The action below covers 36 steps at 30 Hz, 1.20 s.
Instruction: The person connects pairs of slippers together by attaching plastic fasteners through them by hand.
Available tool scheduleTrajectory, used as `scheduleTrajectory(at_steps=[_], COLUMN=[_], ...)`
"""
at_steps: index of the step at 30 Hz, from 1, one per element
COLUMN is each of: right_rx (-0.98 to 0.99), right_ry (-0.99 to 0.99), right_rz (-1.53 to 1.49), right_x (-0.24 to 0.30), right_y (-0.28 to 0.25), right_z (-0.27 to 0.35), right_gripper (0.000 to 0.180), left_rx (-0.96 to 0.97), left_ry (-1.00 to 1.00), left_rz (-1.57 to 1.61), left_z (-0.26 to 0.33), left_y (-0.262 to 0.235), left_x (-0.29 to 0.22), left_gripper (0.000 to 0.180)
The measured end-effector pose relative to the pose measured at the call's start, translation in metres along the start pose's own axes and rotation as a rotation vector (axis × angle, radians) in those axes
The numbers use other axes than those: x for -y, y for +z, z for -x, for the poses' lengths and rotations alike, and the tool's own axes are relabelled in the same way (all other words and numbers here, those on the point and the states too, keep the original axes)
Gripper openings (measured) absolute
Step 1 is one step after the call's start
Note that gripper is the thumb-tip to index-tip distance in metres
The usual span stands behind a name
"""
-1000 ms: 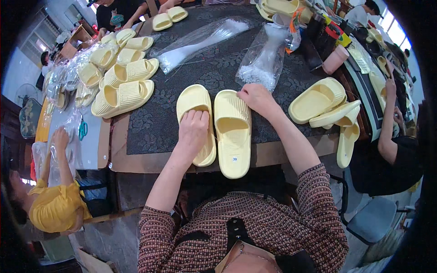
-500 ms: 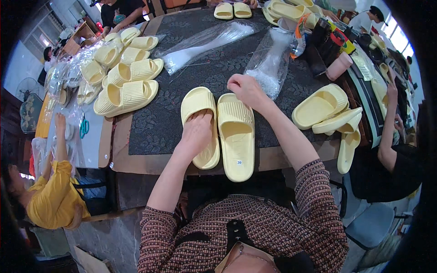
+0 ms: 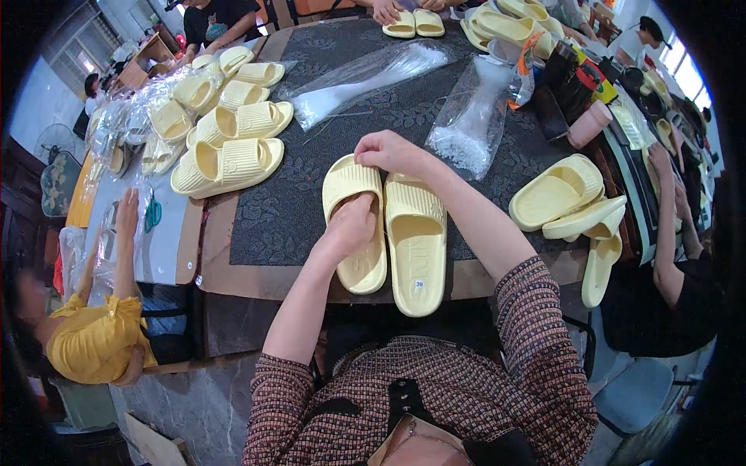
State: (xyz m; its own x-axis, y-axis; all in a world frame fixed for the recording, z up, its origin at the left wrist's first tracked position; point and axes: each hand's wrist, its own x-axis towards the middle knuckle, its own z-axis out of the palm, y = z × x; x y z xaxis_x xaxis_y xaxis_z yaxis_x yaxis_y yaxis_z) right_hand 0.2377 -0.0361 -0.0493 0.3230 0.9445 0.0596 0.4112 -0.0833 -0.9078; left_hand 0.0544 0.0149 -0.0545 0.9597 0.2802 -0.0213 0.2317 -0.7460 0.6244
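- Head view: two pale yellow slides lie side by side, touching, at the near edge of the tabletop (image 3: 264, 225), toes pointing away from me.
- My left hand (image 3: 351, 225) is tucked into the left slide (image 3: 356, 225), fingers pushed in under its strap, so I cannot tell how they are curled.
- My right hand (image 3: 388, 151) rests at the toe ends of the pair, fingers closed on the strap edge of the left slide, just above the right slide (image 3: 417, 241).
- A clear bag of white pellets (image 3: 468, 124) lies beyond my right hand.
- More yellow slides are stacked to the right (image 3: 559, 194) and far left (image 3: 225, 159).
- A person in yellow (image 3: 93, 342) sits at my left.
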Motion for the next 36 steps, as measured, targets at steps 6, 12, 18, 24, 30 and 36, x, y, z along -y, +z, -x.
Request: scheduleTrajectory(at_steps=[6, 12, 18, 24, 30, 36], right_rx=[0.031, -0.004, -0.042, -0.016, 0.022, 0.006], right_ry=[-0.051, -0.055, -0.007, -0.040, -0.022, -0.009], right_rz=[0.187, 0.225, 0.109, 0.145, 0.088, 0.074], right_x=[0.005, 0.004, -0.001, 0.000, -0.008, -0.010], right_y=[-0.004, -0.010, -0.005, -0.004, -0.007, -0.003], right_z=[0.004, 0.016, 0.023, 0.025, 0.021, 0.021], right_gripper=[0.019, 0.014, 0.012, 0.017, 0.020, 0.022], left_rx=[-0.017, 0.006, -0.057, -0.192, -0.153, -0.025], left_ry=[0.023, -0.031, 0.035, 0.094, 0.091, -0.076], left_rz=[0.041, 0.017, -0.089, -0.142, -0.191, -0.225], left_z=[0.001, 0.001, 0.002, 0.016, 0.013, 0.006], left_y=[0.001, -0.001, 0.004, 0.007, 0.005, 0.001], left_x=[0.000, -0.006, -0.004, -0.009, -0.015, -0.020], left_gripper=[0.027, 0.026, 0.024, 0.019, 0.018, 0.024])
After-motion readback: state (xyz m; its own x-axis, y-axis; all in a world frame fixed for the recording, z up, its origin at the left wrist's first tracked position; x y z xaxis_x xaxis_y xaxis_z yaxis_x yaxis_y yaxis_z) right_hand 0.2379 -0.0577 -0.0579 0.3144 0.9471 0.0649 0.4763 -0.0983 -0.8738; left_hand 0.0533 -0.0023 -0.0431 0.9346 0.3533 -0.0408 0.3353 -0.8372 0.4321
